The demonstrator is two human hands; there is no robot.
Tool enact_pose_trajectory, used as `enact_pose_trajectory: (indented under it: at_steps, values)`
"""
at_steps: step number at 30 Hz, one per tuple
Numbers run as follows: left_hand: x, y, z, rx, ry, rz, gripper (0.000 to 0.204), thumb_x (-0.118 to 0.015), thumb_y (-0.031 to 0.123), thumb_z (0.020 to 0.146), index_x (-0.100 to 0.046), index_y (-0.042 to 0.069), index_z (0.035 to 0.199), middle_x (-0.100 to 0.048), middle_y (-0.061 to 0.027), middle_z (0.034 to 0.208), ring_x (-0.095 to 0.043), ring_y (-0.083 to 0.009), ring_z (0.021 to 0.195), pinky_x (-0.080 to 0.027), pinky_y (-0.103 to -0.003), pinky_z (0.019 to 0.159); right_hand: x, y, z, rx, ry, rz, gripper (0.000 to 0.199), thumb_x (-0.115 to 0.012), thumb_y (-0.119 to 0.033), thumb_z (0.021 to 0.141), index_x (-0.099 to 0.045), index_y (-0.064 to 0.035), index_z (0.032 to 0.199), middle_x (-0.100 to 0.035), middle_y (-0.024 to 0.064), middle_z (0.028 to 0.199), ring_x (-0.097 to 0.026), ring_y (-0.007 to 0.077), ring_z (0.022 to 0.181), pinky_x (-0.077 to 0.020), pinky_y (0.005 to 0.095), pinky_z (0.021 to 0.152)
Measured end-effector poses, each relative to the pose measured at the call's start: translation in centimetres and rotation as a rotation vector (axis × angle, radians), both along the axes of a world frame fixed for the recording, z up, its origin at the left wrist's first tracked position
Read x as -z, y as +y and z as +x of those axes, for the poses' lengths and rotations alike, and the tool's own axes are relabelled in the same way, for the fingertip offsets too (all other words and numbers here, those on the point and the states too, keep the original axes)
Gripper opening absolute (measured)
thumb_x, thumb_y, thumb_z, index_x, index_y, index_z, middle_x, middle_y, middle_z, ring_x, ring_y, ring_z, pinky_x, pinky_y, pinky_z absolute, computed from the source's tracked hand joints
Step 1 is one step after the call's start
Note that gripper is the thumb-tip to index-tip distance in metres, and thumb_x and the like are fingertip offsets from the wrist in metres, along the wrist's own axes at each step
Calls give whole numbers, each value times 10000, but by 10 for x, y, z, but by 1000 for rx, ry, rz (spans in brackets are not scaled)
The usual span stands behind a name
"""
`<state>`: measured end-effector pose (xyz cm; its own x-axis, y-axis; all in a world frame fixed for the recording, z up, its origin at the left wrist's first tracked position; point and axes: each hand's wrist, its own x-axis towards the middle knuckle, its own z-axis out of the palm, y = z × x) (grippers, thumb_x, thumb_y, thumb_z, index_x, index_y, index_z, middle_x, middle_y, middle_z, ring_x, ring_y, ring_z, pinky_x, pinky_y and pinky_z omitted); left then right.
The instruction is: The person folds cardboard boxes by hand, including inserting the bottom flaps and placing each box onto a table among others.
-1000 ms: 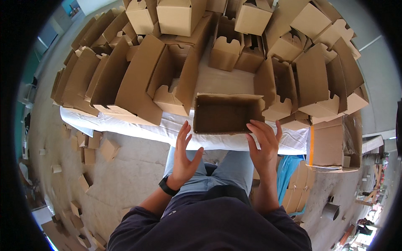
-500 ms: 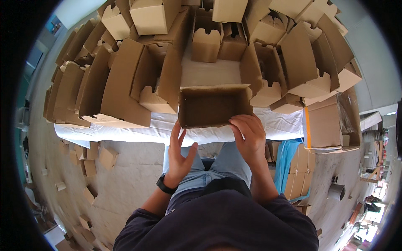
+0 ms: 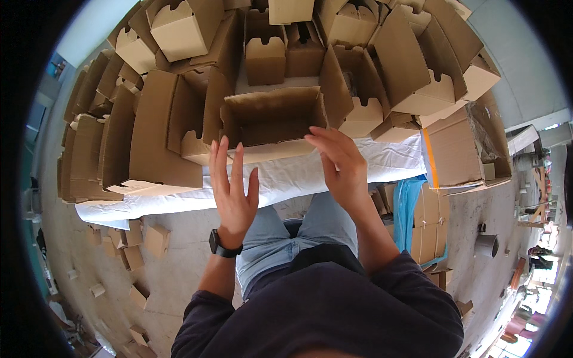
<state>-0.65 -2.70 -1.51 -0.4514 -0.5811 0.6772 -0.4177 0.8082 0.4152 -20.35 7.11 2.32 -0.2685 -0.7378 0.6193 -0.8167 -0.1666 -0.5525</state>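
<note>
- An open brown cardboard box point(image 3: 273, 122) sits at the near edge of the tabletop point(image 3: 382, 156), which is covered with a white sheet; its mouth faces up and toward the person, and its long axis runs left to right.
- The left hand point(image 3: 231, 190) is open with fingers spread and pointing up, just in front of the box's near left corner (whether the fingertips touch the cardboard cannot be told). A black watch point(image 3: 223, 245) sits on that wrist.
- The right hand point(image 3: 337, 166) is open too, palm turned left, fingers reaching over the box's near right corner; it grips nothing.
- Behind and on both sides, folded brown cartons point(image 3: 149, 140) with notched flaps stand packed together, many tilted on edge, filling the tabletop.
- At the right end, a larger brown carton point(image 3: 456, 149) carries a vertical orange strip of tape point(image 3: 431, 158) along its left edge.
- Below it hangs blue plastic sheet point(image 3: 406, 206) beside flat stacked cardboard point(image 3: 427, 224).
- Small brown cardboard pieces point(image 3: 156, 240) lie scattered on the concrete floor point(image 3: 179, 268) to the left.
</note>
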Motion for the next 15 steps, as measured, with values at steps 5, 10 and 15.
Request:
enact_pose_trajectory:
  at_steps: [5, 10, 15]
  values:
    - [-12, -14, -9, 28, -110, -4, 564, -632, 39, 888, -460, 96, 1423, -430, -137, 1475, -319, -364, 1423, -262, -524, 1155, 6, 3, -9, 96, -269, 20, 331, -620, 44, 866, -654, -73, 1174, -641, 142, 1231, -596, 354, 1155, -508, 377, 924]
    - [-15, -13, -15, 53, -120, -1, 536, -625, 40, 889, -480, 88, 1403, -457, -128, 1453, -340, -350, 1412, -244, -528, 1166, 10, -4, -16, 95, -253, -20, 362, -656, -3, 867, -629, -77, 1220, -550, 168, 1359, -568, 355, 1206, -498, 363, 933]
    - [-19, -18, -17, 68, -186, -38, 404, -631, 26, 876, -571, 72, 1273, -588, -91, 1268, -478, -301, 1298, -262, -530, 1163, 10, -15, -16, 10, -272, 69, 364, -665, -83, 893, -600, -69, 1251, -455, 190, 1441, -545, 375, 1224, -471, 395, 969]
